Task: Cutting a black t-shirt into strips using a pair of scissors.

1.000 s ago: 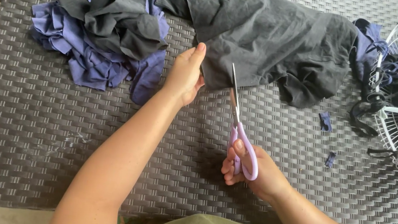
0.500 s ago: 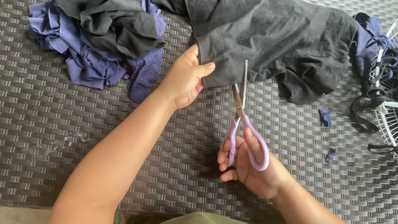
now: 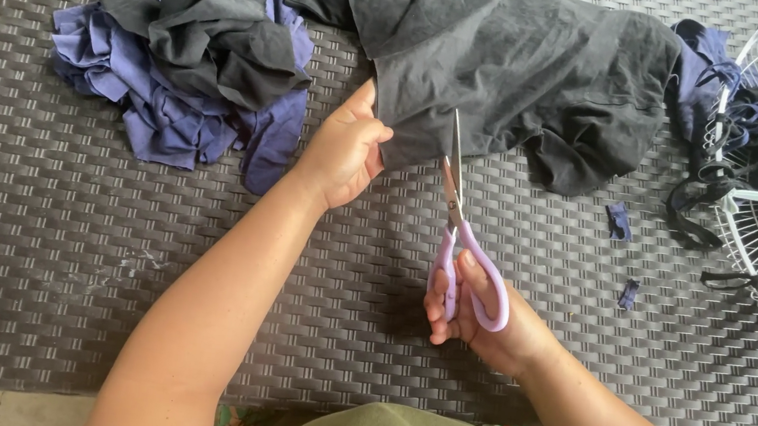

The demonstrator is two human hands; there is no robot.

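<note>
Lilac plastic loops of the scissors sit nearest the body, with the right hand threaded through them, thumb in one loop and fingers curled through the other, gripping firmly. From those fingers the tool's long axis runs almost straight away from the person, tilted slightly left, and the narrow steel tips point up into the near edge of the dark grey cloth. Just left of the blades, the left hand pinches that same edge, fingers clenched on a fold and thumb raised. Because the pinching fingertips lie so near the blades, a skewed closing stroke could likely nick them, and slack fabric might bunch between the blades and tear raggedly. Beyond the left hand's knuckles lies a heap of blue and grey rags; far right of the scissor hand, a white wire basket holds dark strips on the woven table.
</note>
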